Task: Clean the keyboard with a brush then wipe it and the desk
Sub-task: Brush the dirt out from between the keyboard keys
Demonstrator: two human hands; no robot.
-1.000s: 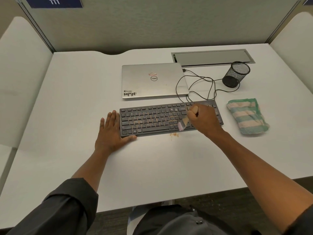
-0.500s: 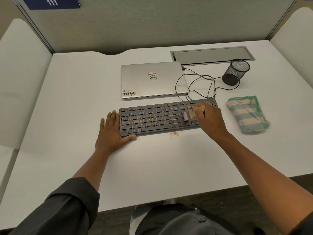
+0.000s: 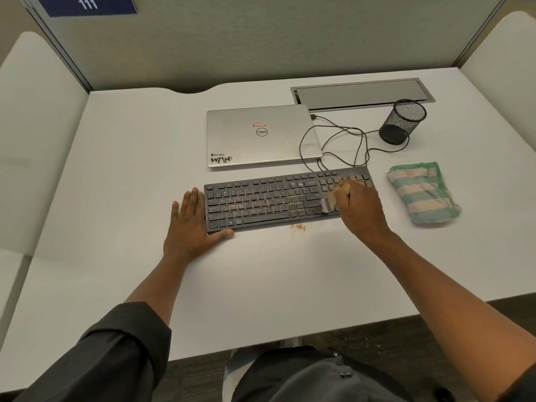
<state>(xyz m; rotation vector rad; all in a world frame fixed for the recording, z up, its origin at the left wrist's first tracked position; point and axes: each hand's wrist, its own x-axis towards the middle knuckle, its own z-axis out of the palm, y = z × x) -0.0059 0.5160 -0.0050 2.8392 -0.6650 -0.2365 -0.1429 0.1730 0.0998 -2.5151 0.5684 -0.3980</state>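
Head view: brushing under way, nowhere near finished. Right hand (image 3: 361, 211) at three o'clock on the keyboard (image 3: 266, 200), fingers clamped round the brush (image 3: 333, 198), bristles down on the keys. Left hand (image 3: 193, 224) flat at nine o'clock, fingers together, thumb hooked on the near corner, pinning the board. Orange crumbs (image 3: 298, 227) on the desk (image 3: 116, 169) at six o'clock, more between keys. Striped cloth (image 3: 425, 192) untouched further right; wiping all to come. Numpad half hidden; bristles blurred.
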